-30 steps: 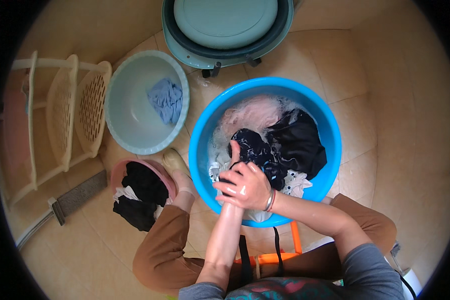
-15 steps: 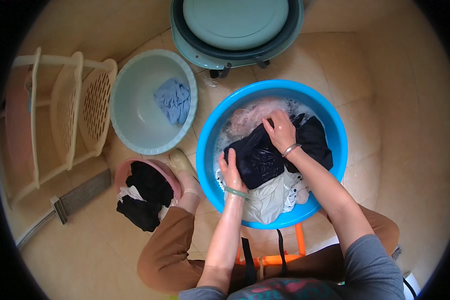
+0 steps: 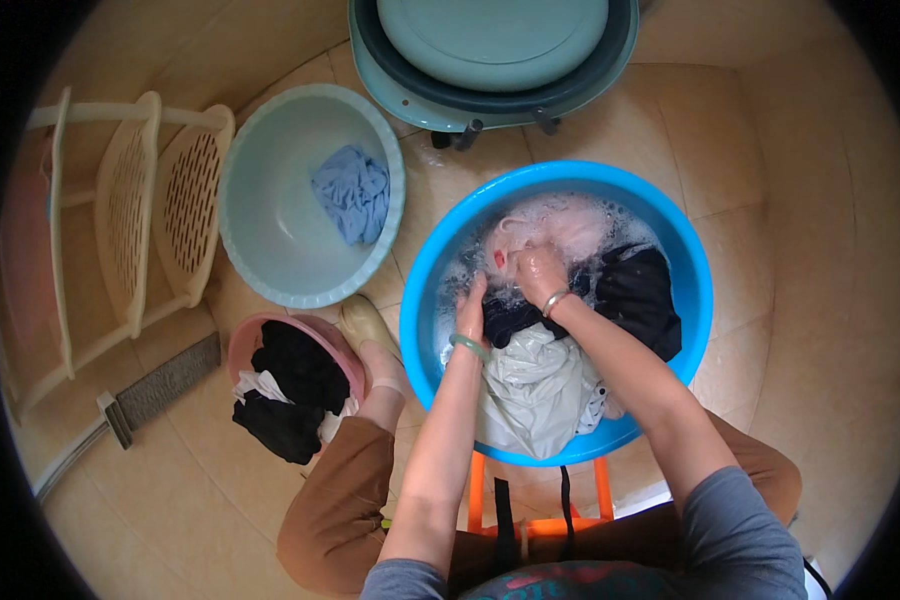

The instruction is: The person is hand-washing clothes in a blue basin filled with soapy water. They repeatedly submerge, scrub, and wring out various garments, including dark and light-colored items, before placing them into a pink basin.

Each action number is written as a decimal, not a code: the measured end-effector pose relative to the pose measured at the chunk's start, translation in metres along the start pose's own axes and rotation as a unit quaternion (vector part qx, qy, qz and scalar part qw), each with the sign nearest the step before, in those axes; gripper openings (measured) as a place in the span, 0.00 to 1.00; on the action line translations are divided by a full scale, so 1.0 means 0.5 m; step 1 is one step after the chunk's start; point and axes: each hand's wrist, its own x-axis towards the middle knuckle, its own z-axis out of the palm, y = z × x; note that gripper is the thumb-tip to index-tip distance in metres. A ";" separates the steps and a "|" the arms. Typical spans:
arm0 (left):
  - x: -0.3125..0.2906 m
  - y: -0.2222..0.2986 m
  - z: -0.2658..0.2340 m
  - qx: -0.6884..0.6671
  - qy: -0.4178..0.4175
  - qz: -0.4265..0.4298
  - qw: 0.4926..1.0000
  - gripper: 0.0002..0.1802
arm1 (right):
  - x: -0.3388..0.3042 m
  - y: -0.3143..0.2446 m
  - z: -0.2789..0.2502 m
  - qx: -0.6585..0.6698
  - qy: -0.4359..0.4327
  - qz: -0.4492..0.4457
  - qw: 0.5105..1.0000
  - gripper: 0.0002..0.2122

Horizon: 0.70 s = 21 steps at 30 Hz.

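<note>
A blue washtub point(image 3: 698, 290) holds suds and wet laundry. My right hand point(image 3: 540, 273), with a silver bangle at the wrist, is closed at the lower edge of a pink garment point(image 3: 570, 228) in the foamy water. My left hand point(image 3: 471, 316), wearing a green bangle, stands along the tub's left inside with its fingers stretched out, beside a dark navy garment point(image 3: 508, 318); some fingertips are hard to see. That navy cloth lies low between my hands. Nearer me is a white garment point(image 3: 535, 385), and a black garment point(image 3: 638, 300) bulges on the right.
A pale green basin point(image 3: 270, 225) with a blue cloth point(image 3: 353, 195) stands at the upper left. Below it sits a pink basin point(image 3: 338, 345) of dark and white clothes. A cream rack point(image 3: 120, 210), a brush point(image 3: 165, 385) and a teal folded tub point(image 3: 495, 45) stand around.
My right hand has left the top of the navy garment and moved left and down to the pink one. The navy cloth has sunk, and the pink garment shows more.
</note>
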 end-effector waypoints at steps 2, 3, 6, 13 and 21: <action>-0.064 0.042 0.035 -0.158 -0.105 -0.012 0.982 0.28 | -0.056 -0.029 -0.032 0.137 0.130 -0.083 0.979 0.09; -0.060 0.040 0.018 -0.189 -0.144 -0.038 0.971 0.27 | -0.091 -0.060 -0.057 0.129 0.115 -0.175 0.969 0.09; -0.097 0.072 0.030 -0.233 -0.261 -0.139 0.926 0.29 | -0.222 -0.148 -0.136 0.107 0.060 -0.277 0.953 0.07; -0.231 0.056 0.077 -0.229 -0.225 -0.159 0.934 0.25 | -0.310 -0.234 -0.215 0.089 0.132 -0.309 0.938 0.11; -0.323 0.048 0.118 -0.023 -0.047 0.064 0.997 0.24 | -0.226 -0.241 -0.255 0.094 0.305 -0.246 0.915 0.10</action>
